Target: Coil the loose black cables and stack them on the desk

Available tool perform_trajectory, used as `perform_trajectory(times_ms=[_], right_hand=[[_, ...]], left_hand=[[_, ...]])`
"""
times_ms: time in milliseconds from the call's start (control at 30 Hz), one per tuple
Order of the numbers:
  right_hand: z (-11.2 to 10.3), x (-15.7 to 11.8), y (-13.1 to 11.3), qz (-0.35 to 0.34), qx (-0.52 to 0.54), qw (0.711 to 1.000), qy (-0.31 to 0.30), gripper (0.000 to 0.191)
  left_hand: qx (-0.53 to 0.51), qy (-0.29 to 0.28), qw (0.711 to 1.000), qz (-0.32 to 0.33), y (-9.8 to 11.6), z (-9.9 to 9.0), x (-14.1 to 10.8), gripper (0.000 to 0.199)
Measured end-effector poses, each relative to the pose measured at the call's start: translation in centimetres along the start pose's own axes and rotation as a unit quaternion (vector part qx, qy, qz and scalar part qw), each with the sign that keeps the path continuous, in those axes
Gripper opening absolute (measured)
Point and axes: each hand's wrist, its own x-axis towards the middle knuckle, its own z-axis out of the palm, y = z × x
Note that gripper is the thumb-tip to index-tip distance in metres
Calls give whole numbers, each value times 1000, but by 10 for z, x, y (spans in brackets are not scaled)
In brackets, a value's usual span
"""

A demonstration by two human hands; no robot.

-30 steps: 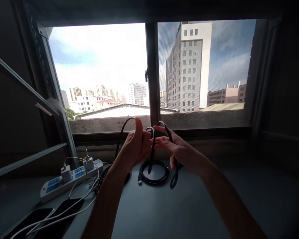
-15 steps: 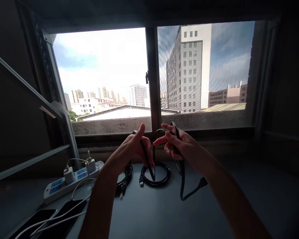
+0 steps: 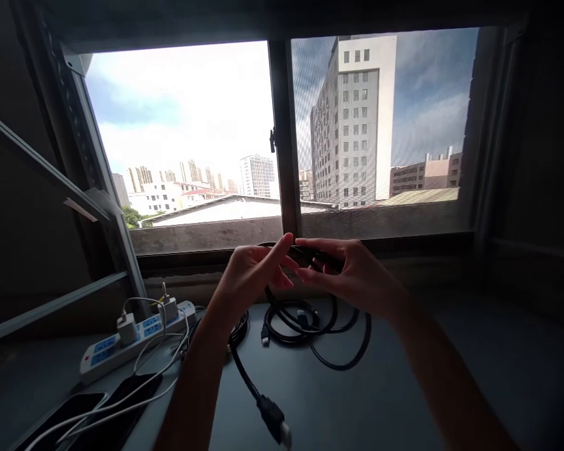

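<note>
A black HDMI cable (image 3: 367, 338) hangs in loose loops between and below my hands above the table. My left hand (image 3: 256, 269) is closed around part of it, thumb raised. My right hand (image 3: 357, 272) grips the cable's upper strands between thumb and fingers, and the fingertips of both hands nearly meet. One HDMI plug (image 3: 270, 412) dangles low in front, below my left hand. Behind the loops, a coiled black cable (image 3: 286, 341) lies on the table, its small plug (image 3: 265, 338) pointing toward me. Another black coil (image 3: 240, 329) is partly hidden by my left wrist.
On the left stands a white power strip (image 3: 98, 366) with chargers plugged in. White charging cords (image 3: 117, 406) run across two dark phones (image 3: 115, 407). A window (image 3: 282, 150) rises behind the grey table (image 3: 357, 407), and a metal frame (image 3: 51, 310) borders the left side.
My hands have come together, the right one turning palm-down over the cable. Looser loops now hang below, and an HDMI plug has swung into view at the front, below my left hand.
</note>
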Motion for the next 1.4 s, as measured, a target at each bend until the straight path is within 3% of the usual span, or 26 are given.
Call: perform_trajectory(times_ms=[133, 267, 400, 500, 600, 733, 833, 1000, 1067, 1200, 1400], right_hand=[[-7, 3, 4, -3, 24, 996, 90, 39], [-9, 3, 3, -15, 5, 990, 138, 32], [-10, 3, 0, -48, 14, 985, 162, 28], [-10, 3, -2, -72, 38, 979, 189, 27], [-9, 2, -3, -80, 46, 976, 199, 29], [-10, 3, 1, -73, 16, 979, 190, 30], [-11, 6, 9, -53, -3, 984, 169, 28], [-9, 11, 21, 0, 8, 997, 76, 20], [-8, 11, 24, 31, 44, 997, 56, 32], [-11, 10, 24, 53, 144, 988, 24, 48], [-19, 6, 12, 132, 280, 950, -32, 48]], left_hand=[[21, 109, 991, 75, 5, -3, -3, 31], [90, 191, 970, 120, 8, -3, -6, 28], [186, 221, 935, 206, -3, 0, 1, 51], [216, 196, 924, 247, -22, 5, 14, 65], [167, 145, 950, 221, -43, 12, 30, 44], [85, 125, 972, 179, -56, 23, 40, 23], [13, 115, 980, 160, -52, 28, 36, 27], [-157, 98, 981, 51, -33, 32, 22, 34], [-194, 127, 972, 33, -28, 34, 18, 34], [-212, 171, 961, 40, -26, 38, 15, 37], [-167, 125, 978, 28, -47, 44, 28, 43]])
